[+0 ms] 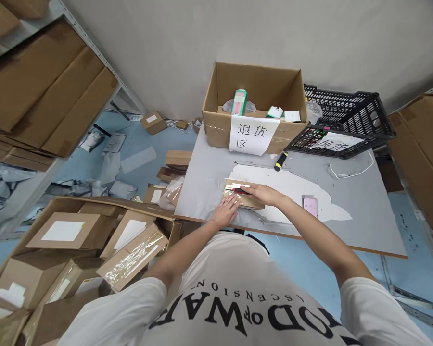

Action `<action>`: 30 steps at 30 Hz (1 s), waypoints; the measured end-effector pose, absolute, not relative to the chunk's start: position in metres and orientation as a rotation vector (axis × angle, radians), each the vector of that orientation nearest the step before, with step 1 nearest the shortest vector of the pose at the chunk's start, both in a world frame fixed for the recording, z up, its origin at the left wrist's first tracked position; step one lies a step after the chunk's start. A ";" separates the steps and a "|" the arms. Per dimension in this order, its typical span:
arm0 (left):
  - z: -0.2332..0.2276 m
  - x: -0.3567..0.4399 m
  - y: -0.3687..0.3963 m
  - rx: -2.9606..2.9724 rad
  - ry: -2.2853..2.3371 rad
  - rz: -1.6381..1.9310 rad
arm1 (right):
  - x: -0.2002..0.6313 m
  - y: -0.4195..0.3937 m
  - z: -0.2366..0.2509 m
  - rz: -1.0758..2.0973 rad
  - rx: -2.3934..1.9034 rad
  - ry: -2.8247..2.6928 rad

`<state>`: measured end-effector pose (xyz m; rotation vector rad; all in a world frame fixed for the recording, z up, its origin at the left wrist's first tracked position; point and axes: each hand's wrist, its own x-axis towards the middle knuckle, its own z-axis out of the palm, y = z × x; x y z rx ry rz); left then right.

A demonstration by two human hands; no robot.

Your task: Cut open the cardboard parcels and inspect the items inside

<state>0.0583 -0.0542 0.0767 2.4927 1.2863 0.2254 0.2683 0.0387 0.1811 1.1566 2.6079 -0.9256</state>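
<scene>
The parcel (244, 193), a flat brown carton wrapped in glossy tape, lay near the front edge of the table (364, 206), partly on a white sheet (292, 192). The left hand (226, 209) lay flat, fingers spread, pressing its near corner; the right hand (265, 194) lay over the top, seemingly pinching a small red-and-dark tool, perhaps a cutter, though how tightly it gripped could not be told. Because the parcel sat so near the edge and the tape looked slick, it could have slid under a push and dropped toward the cartons below; if the tool was a blade, the left fingers lay close enough to be nicked. Behind stood an open box (254, 103) with a paper label, holding a green-and-pink packet, a small white-green box and a paper slip. Beside it a black crate (346, 120) held little that could be made out. On the floor to the left, a large carton (94, 204) was packed with smaller brown parcels
</scene>
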 end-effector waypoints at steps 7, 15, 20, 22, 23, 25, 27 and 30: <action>0.074 0.058 -0.056 2.560 1.319 0.180 | 0.262 0.047 0.184 -0.731 1.035 2.591; 0.074 0.059 -0.054 2.525 1.307 0.198 | 0.253 0.046 0.188 -0.502 0.982 2.528; 0.076 0.058 -0.053 2.502 1.273 0.189 | 0.243 0.041 0.190 -0.330 0.940 2.505; 0.077 0.057 -0.054 2.495 1.268 0.179 | 0.241 0.039 0.190 -0.277 0.928 2.484; 0.077 0.057 -0.054 2.494 1.264 0.174 | 0.241 0.039 0.190 -0.261 0.913 2.476; 0.077 0.057 -0.055 2.499 1.256 0.164 | 0.242 0.040 0.191 -0.251 0.880 2.471; 0.077 0.057 -0.055 2.505 1.259 0.158 | 0.243 0.042 0.194 -0.257 0.862 2.468; 0.078 0.058 -0.055 2.512 1.271 0.152 | 0.244 0.045 0.199 -0.260 0.863 2.462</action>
